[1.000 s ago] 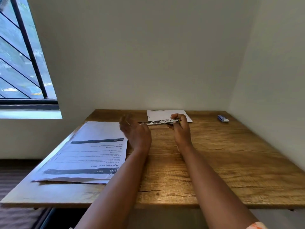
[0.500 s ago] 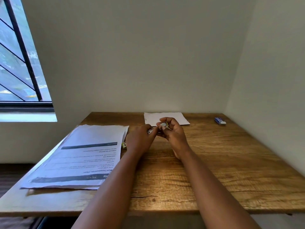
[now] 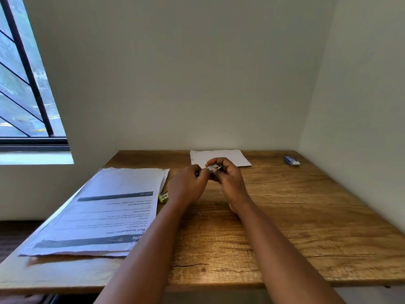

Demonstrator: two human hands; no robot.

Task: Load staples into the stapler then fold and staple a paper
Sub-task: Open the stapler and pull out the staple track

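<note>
Both hands meet above the wooden table [image 3: 285,227]: right hand [image 3: 230,181] and left hand [image 3: 188,185] pinch the small metal stapler [image 3: 213,167] between fingertips. Printed paper stack [image 3: 114,207] lies left of stapler, folded white sheet [image 3: 221,156] just behind it.

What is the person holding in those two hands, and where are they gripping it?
A small metal stapler, pinched between both hands: the right hand grips its far end, the left hand its near end.
</note>
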